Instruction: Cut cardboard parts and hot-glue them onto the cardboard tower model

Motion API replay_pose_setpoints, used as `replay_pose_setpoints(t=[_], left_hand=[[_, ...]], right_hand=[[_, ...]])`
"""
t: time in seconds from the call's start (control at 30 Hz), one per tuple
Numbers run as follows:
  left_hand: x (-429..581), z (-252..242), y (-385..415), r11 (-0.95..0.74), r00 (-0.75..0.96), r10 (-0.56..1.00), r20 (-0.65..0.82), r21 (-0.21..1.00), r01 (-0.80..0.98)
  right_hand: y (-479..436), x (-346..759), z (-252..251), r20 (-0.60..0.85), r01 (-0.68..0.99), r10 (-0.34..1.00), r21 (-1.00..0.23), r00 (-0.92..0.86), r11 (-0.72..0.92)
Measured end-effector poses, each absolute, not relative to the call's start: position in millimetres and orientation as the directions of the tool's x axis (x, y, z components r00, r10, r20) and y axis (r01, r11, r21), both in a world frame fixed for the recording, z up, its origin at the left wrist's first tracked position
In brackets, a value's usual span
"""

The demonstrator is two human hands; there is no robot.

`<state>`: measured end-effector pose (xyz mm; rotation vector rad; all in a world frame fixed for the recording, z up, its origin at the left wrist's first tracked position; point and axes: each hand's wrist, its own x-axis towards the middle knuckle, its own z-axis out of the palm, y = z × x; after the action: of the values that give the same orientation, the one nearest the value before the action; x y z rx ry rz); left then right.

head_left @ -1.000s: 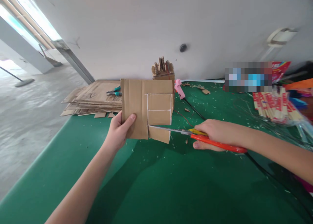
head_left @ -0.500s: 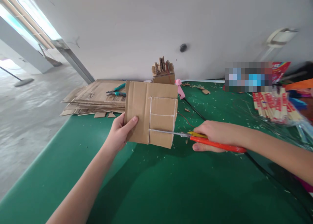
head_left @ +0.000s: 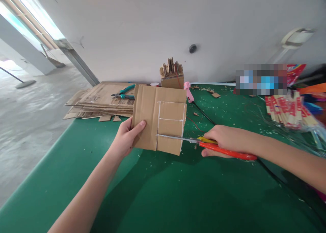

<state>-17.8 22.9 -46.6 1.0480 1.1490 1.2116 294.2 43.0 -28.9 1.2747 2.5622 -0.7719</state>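
Note:
A piece of cardboard (head_left: 146,114) with white lines drawn on its right part is held up over the green table. My left hand (head_left: 128,136) grips its lower left side, thumb in front and the fingers hidden behind. My right hand (head_left: 220,141) is closed around the red and yellow handles of a pair of scissors (head_left: 226,152). Their blades reach in from the cardboard's right edge along the lowest white line, nearly to the vertical line. The lower blade is hidden behind the board.
Stacked cardboard sheets (head_left: 102,100) with teal-handled pliers (head_left: 123,96) lie at the back left. Behind the board stand a cardboard holder (head_left: 171,82) and a pink glue gun (head_left: 188,93) with a black cord. Packaged sticks (head_left: 285,110) lie at right. Scraps dot the green table (head_left: 163,199).
The cardboard, both hands and the scissors appear slightly further right, along with the whole scene as the view shifts a little. The blades stay on the same white line.

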Motion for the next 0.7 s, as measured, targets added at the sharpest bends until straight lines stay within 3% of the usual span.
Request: replay_pose_setpoints(t=[0.4, 0.7], left_hand=[[-19, -45, 24, 0.126, 0.024, 0.992, -0.123, 0.983, -0.132], [-21, -45, 24, 0.096, -0.020, 0.995, -0.100, 0.985, -0.145]], right_hand=[[37, 293, -36, -0.357, 0.790, 0.705, -0.301, -0.613, 0.535], [33, 295, -33, -0.374, 0.765, 0.670, -0.385, -0.641, 0.516]])
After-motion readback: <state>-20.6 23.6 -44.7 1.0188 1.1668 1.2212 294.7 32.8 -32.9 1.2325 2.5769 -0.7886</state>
